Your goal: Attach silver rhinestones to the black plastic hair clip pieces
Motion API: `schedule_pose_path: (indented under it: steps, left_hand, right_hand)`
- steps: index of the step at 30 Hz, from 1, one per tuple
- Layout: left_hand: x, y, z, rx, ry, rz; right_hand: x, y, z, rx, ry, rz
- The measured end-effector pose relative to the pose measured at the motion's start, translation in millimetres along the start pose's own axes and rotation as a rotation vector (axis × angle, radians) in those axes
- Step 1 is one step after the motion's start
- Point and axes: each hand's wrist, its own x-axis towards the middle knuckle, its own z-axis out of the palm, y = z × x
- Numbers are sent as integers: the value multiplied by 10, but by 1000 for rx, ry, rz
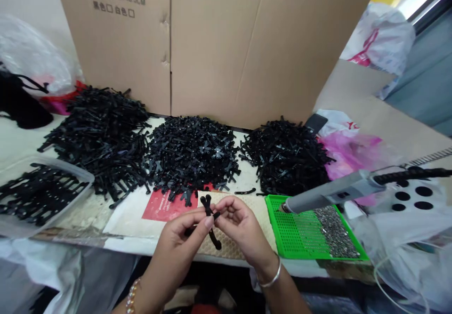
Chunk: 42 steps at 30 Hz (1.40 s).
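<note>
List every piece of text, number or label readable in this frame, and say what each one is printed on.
"MEAS:64X35.5X49.5CM" on the cardboard box, top left; the punctuation is a best reading.
Above it, a partly cropped line, probably "KGS".
Below it, a line of Chinese characters with two checkboxes, too small to read surely.
White print on the red card under the black pieces: too blurred to read.
Red marks on the white plastic bag: unreadable.

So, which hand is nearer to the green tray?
The right hand. It is beside the green tray, just off its left edge, not touching it. The left hand is farther left, beyond the right hand. Both hands hold small black strips.
</note>
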Motion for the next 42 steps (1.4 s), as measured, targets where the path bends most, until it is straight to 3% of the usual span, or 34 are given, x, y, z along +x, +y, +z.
schedule_pose_path:
  steps: [6,12,15,19,29,35,42]
  left_hand:
    - [-97,-20,-69,90,19,52]
    - [-145,14,-69,248,-9,109]
    - [-164,24,-59,270,-67,125]
    - [-173,-6,-67,283,-101,111]
    - [-196,65,-90,177,-7,12]
    - [-237,20,-104,147,2,6]
    - [-239,92,-62,-184,21,-255]
  right_hand:
    - [-115,41,2,-5,-55,14]
    - [-129,-8,-133,38,8,58]
    - [-87,-40,-153,58,-127,143]
    - [-17,-74,-143,59,-259,152]
    - [40,-56,-69,79,-79,35]
    - [33,-103,-37,69,-68,1]
    - [17,-121,-113,101,-6,-6]
